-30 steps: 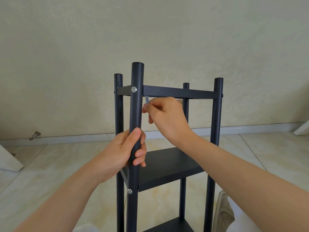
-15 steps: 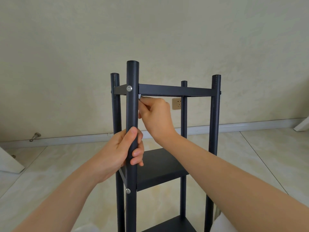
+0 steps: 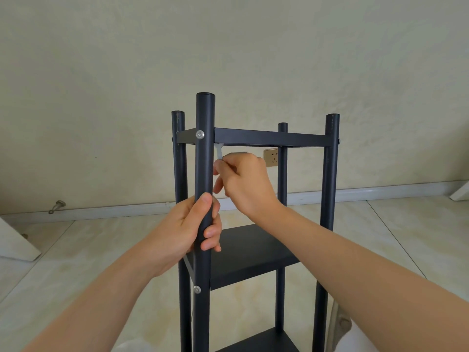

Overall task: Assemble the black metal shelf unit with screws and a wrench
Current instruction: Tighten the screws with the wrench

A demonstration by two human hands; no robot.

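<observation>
Shelf unit (image 3: 269, 139): stood upright on the tiled floor (image 3: 76, 262), close in front of the person. It was black metal, stiff, and probably light enough to rock or tip.
Best hold: a post, gripped mid-height, where the tube gave a full wrap.
Front post (image 3: 204, 174): carried an upper screw (image 3: 200, 134) at the top rail and a lower screw (image 3: 197, 289) by the middle shelf (image 3: 251, 252).
Wrench (image 3: 218, 151): thin, flat and pale, with its head up under the top rail just behind the front post. It looked likely to slip off if tilted.
Right hand (image 3: 243, 181): pinched the wrench's lower end.
Left hand (image 3: 187, 224): wrapped around the front post between the two screws.
Change over half a second: the right hand had swung slightly right and down, so more of the wrench showed. The left grip had not changed.
</observation>
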